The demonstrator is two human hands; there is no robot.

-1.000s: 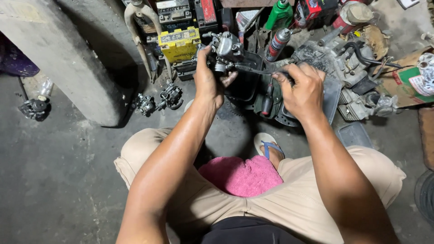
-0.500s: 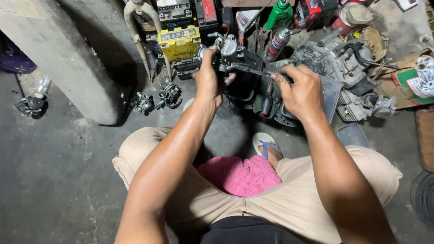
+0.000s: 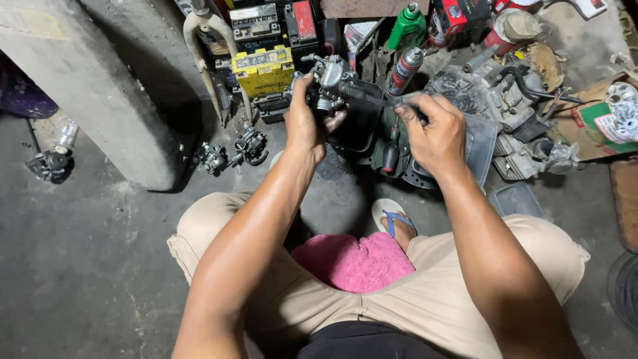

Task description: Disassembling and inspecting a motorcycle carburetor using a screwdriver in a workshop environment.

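Note:
My left hand point(image 3: 304, 121) grips a small grey metal carburetor point(image 3: 329, 78), held up in front of me above the floor. My right hand point(image 3: 435, 133) is closed around a dark-handled screwdriver point(image 3: 372, 98) whose end reaches left to the carburetor. Both forearms stretch forward over my knees in tan shorts. A pink cloth point(image 3: 355, 260) lies in my lap. The tip of the tool is hidden against the carburetor body.
Two more carburetors point(image 3: 232, 151) lie on the concrete floor by a concrete pillar point(image 3: 93, 86). Yellow and black batteries point(image 3: 264, 66), a green bottle point(image 3: 407, 26), a spray can point(image 3: 405, 68) and an engine block point(image 3: 492, 106) crowd the far side. My sandalled foot point(image 3: 393, 218) rests below.
Both hands and the carburetor have shifted slightly, with the carburetor turned a little in my left hand. My right hand keeps the tool against it.

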